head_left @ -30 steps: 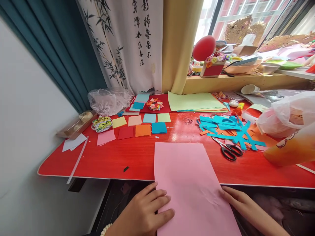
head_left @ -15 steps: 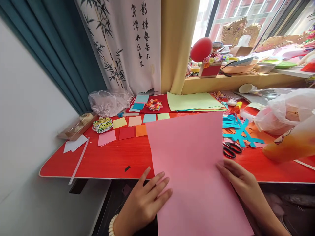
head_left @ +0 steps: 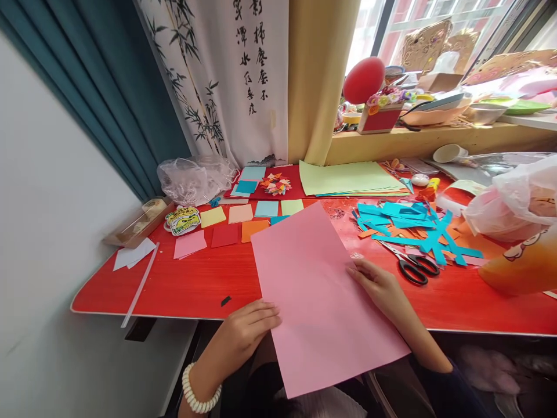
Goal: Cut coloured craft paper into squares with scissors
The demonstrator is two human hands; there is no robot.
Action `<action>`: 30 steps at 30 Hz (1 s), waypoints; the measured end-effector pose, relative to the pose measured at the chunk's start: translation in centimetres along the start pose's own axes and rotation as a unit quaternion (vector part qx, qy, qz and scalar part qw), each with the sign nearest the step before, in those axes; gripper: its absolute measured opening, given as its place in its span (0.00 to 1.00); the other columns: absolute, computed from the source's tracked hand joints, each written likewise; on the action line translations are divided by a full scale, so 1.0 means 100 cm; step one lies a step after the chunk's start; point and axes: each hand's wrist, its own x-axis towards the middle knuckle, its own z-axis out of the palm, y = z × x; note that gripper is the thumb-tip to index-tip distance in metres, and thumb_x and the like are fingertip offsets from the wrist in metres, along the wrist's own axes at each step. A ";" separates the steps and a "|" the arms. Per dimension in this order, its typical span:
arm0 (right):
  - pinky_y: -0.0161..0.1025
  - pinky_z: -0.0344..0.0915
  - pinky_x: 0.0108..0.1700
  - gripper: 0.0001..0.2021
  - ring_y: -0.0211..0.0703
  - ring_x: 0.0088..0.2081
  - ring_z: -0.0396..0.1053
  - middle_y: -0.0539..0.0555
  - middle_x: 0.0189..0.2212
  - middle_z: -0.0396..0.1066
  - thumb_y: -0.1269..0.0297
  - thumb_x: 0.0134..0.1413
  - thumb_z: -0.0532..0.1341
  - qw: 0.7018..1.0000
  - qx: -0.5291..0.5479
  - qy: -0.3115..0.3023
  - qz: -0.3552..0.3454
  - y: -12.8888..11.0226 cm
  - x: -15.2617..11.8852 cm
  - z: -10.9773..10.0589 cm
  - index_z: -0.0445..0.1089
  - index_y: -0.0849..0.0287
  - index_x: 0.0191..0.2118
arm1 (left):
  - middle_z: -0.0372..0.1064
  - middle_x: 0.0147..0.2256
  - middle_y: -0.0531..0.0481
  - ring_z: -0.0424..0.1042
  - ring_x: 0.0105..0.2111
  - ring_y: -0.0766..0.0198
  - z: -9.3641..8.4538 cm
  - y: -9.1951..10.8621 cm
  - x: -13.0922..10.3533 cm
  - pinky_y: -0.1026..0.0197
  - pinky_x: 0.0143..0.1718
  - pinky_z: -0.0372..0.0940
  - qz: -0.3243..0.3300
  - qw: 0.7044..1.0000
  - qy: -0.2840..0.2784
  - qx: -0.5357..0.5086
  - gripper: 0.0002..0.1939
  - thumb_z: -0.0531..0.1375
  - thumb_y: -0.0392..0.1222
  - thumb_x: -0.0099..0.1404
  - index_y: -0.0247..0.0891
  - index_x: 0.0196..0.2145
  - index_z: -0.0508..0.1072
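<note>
A large pink sheet of paper (head_left: 319,307) is held tilted over the front edge of the red table (head_left: 174,284). My left hand (head_left: 250,328), with a cream beaded band on the wrist, grips the sheet's left edge, its fingers together on top. On the opposite edge my right hand (head_left: 376,287) pinches the paper, the thumb hidden or partly so. Small squares lie behind the sheet: pink (head_left: 190,244), red (head_left: 225,235), orange (head_left: 253,230) and yellow (head_left: 213,216). Black-handled scissors (head_left: 415,269) rest right of the sheet.
Blue paper strips (head_left: 404,217) are piled at the right, near an orange bottle-like item (head_left: 517,270) and a plastic bag (head_left: 513,197). Large green sheets (head_left: 348,179) lie at the back. A clear ruler-like strip (head_left: 141,284) overhangs the left front edge.
The pink sheet has turned and tilted, its top edge now slanting, and its lower edge has come into view. My right hand has moved left; my left fingers have closed on the edge.
</note>
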 end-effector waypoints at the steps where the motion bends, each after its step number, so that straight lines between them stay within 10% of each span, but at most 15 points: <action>1: 0.41 0.66 0.41 0.14 0.49 0.40 0.72 0.54 0.38 0.75 0.52 0.58 0.54 1.000 0.001 -0.002 0.001 0.000 0.000 0.000 0.70 0.56 0.40 | 0.75 0.46 0.50 0.71 0.50 0.67 0.001 -0.001 -0.001 0.60 0.53 0.68 -0.006 1.000 -0.004 -0.012 0.15 0.51 0.31 0.68 0.38 0.48 0.72; 11: 0.40 0.66 0.37 0.14 0.46 0.36 0.70 0.53 0.33 0.73 0.53 0.59 0.53 1.000 -0.004 -0.008 0.015 -0.010 -0.003 0.000 0.69 0.57 0.37 | 0.74 0.43 0.49 0.71 0.48 0.66 0.001 -0.006 0.005 0.58 0.53 0.67 -0.033 0.997 -0.012 -0.070 0.11 0.53 0.35 0.69 0.37 0.44 0.73; 21: 0.50 0.65 0.55 0.21 0.51 0.56 0.65 0.55 0.57 0.64 0.52 0.61 0.52 0.999 -0.017 -0.031 -0.005 0.028 -0.031 -0.030 0.60 0.48 0.58 | 0.71 0.28 0.53 0.69 0.26 0.69 -0.014 -0.029 0.064 0.67 0.29 0.60 -0.069 0.974 -0.197 -0.088 0.18 0.46 0.46 0.72 0.36 0.34 0.70; 30: 0.47 0.66 0.56 0.18 0.47 0.55 0.66 0.52 0.55 0.67 0.56 0.64 0.50 0.996 -0.078 -0.022 -0.043 0.015 -0.082 -0.040 0.61 0.46 0.57 | 0.72 0.43 0.49 0.71 0.42 0.63 0.004 -0.031 0.114 0.62 0.43 0.64 -0.134 0.953 -0.226 -0.152 0.17 0.45 0.48 0.72 0.37 0.44 0.69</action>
